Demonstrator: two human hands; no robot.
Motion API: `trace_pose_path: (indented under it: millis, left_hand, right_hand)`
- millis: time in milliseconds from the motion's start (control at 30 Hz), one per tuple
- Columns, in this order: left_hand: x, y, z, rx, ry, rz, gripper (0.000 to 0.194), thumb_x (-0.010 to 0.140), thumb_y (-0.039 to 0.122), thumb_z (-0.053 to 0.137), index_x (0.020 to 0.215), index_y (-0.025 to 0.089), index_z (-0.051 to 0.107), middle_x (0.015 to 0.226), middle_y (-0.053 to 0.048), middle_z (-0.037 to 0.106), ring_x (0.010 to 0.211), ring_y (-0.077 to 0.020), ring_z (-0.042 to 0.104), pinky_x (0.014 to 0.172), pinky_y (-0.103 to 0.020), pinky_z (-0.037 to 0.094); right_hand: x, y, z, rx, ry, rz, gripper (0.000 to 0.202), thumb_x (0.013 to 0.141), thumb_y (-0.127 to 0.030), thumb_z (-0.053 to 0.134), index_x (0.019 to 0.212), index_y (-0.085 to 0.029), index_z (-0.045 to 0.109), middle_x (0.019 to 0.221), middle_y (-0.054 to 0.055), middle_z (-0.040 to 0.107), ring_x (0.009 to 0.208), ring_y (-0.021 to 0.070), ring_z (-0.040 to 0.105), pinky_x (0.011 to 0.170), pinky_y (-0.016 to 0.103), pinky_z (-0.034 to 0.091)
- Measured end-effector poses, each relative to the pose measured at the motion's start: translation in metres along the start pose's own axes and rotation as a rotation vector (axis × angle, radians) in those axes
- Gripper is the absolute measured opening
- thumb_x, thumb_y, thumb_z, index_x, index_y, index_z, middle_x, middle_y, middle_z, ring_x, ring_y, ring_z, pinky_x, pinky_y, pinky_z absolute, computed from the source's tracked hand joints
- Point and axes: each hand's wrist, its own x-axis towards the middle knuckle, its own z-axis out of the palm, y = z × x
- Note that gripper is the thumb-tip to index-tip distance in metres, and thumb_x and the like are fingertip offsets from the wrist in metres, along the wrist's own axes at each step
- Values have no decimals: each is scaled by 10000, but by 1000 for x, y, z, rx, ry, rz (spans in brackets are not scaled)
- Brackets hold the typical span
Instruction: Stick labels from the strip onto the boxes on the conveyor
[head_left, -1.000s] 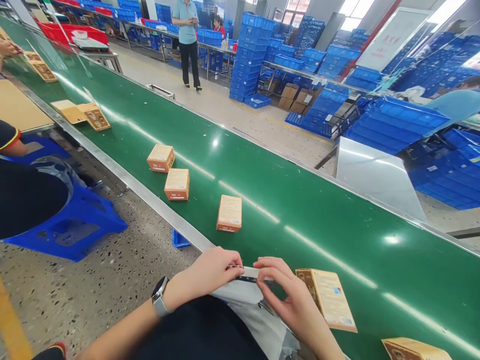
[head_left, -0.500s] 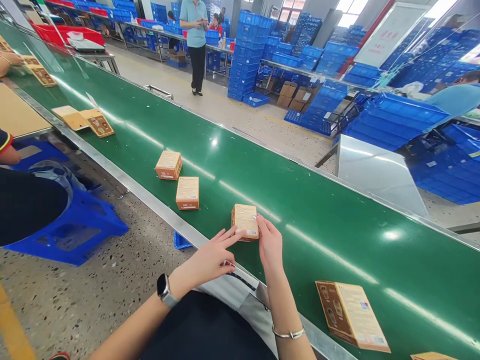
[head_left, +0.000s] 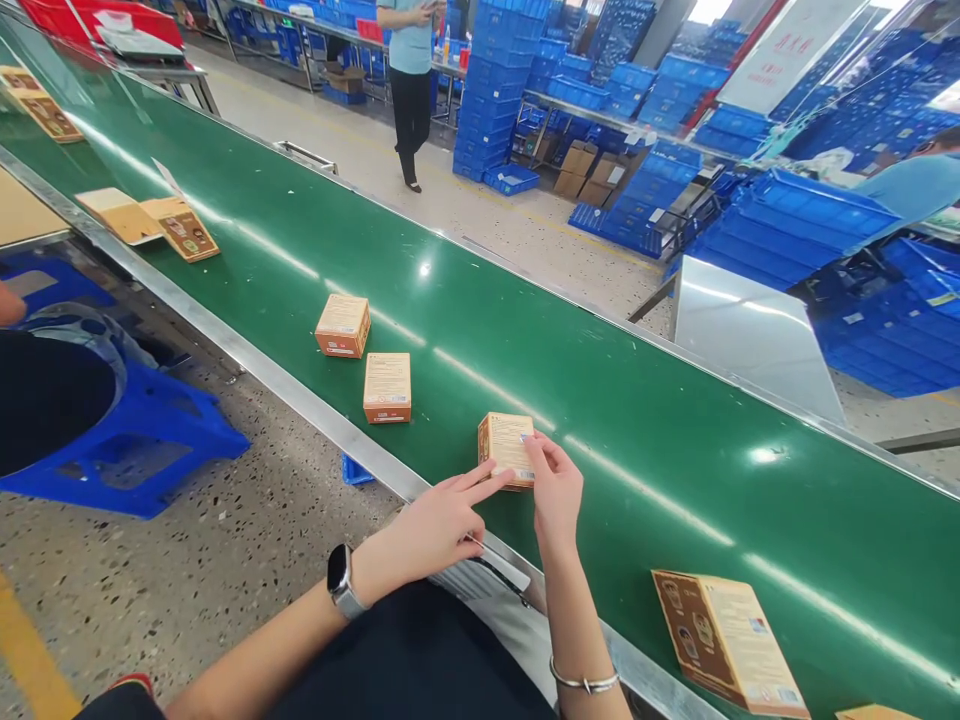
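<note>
A small tan and brown box (head_left: 504,440) sits on the green conveyor belt (head_left: 600,410) in front of me. My left hand (head_left: 450,520), with a watch at the wrist, lays two outstretched fingers on the box's near top edge; its other fingers are loosely bent. My right hand (head_left: 559,490) has thumb and fingers pinched together at the box's right top corner, beside a small bluish patch. What sits between those fingertips is too small to tell.
Two closed boxes (head_left: 343,325) (head_left: 388,387) stand to the left on the belt. Flatter cartons lie at far left (head_left: 184,228) and lower right (head_left: 727,640). A metal rail (head_left: 300,410) edges the belt; a blue stool (head_left: 165,430) stands left. A person (head_left: 411,90) stands beyond.
The boxes near me have shifted slightly right in view, and both hands have moved along with the middle box. The standing person's legs have changed position. My fingers remain on the box.
</note>
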Motion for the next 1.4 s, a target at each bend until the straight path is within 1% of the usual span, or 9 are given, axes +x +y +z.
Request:
trace_pose_path:
  millis: [267,500,667,733,800,867,933,1200,1400]
  left_hand:
    - [5,6,11,93,-10,73,156,795,119,778,651,160,733,1590,-90,365,1449,-332,386,1123,-407,468]
    - [12,16,13,154,-51,113,181,794,97,764,631,154,709,1593,-107,361,1450,-346,381,1010,-411,540]
    - [15,20,12,27,-33,66,138,809,131,781,691,158,714,1555,-116,440,1421,-339,430,1110,-445,436]
    - [14,22,7,-78,-16,-26,100,843,159,760,749,163,724,1432,-121,587,1306,-312,560,1070,-412,448]
    - [12,26,0,-157,-12,-117,74,891,194,715,822,173,735,1145,-85,746,1055,-245,693,911,-322,504]
    - [9,30,-8,-189,-12,-169,105,939,234,658,889,192,740,876,-14,767,804,-176,708,729,-248,492]
    - [7,33,-17,-213,-28,-229,103,942,263,652,950,214,743,811,22,754,725,-149,684,644,-217,446]
    - [3,34,-27,-237,-76,-376,72,870,226,725,811,217,765,721,36,755,673,-140,675,606,-202,380]
    - [1,34,-24,-212,-61,-394,80,869,225,720,815,216,778,735,16,765,695,-158,680,619,-217,379]
  right_hand:
    - [-2,-2,-18,-175,36,-106,393,674,-556,735,756,-177,674,1027,126,758,819,259,706,674,350,562]
    - [4,-8,-27,-327,185,-224,378,681,-506,718,853,-225,532,763,65,727,730,245,687,733,383,543]
    - [-1,-25,-50,-391,191,-304,320,759,-492,649,898,-219,555,843,86,727,790,252,684,793,407,529]
    - [-14,-35,-63,-430,70,-373,295,788,-482,651,914,-219,609,922,86,732,863,247,684,841,392,527]
    - [-31,-44,-75,-505,-232,-444,253,814,-454,679,931,-230,662,913,57,742,853,229,694,819,349,547]
    - [-46,-50,-83,-575,-533,-464,201,835,-405,702,958,-247,698,878,26,750,818,208,708,764,295,568]
    - [-56,-51,-86,-615,-671,-454,146,870,-361,681,964,-256,719,884,16,761,819,197,722,727,257,574]
    - [-58,-46,-93,-723,-729,-478,228,960,-368,585,1100,-243,714,813,8,755,762,187,731,701,253,595]
    - [-61,-45,-85,-842,-692,-837,160,1006,-305,538,1047,-252,683,904,49,734,846,219,704,755,344,586]
